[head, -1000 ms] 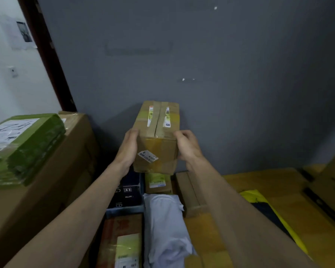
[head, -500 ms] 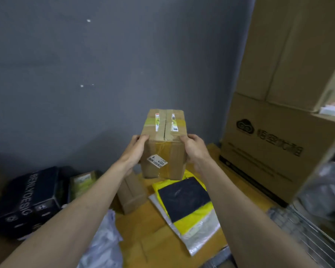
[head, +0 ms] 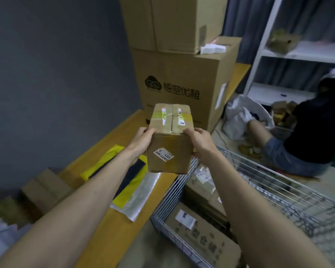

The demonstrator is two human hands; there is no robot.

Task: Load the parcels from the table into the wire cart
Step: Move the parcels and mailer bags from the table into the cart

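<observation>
Hands, left hand (head: 141, 141) and right hand (head: 200, 141), grip taped parcel (head: 169, 144) sides.

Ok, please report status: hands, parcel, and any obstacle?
Both hands, left and right, grip taped brown cardboard parcel. Parcel held above table edge, beside silver wire cart. Boxes already inside cart.

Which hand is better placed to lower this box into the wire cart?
Right. The right hand grips the box on the side nearest the wire cart; the left hand is over the table.
</observation>
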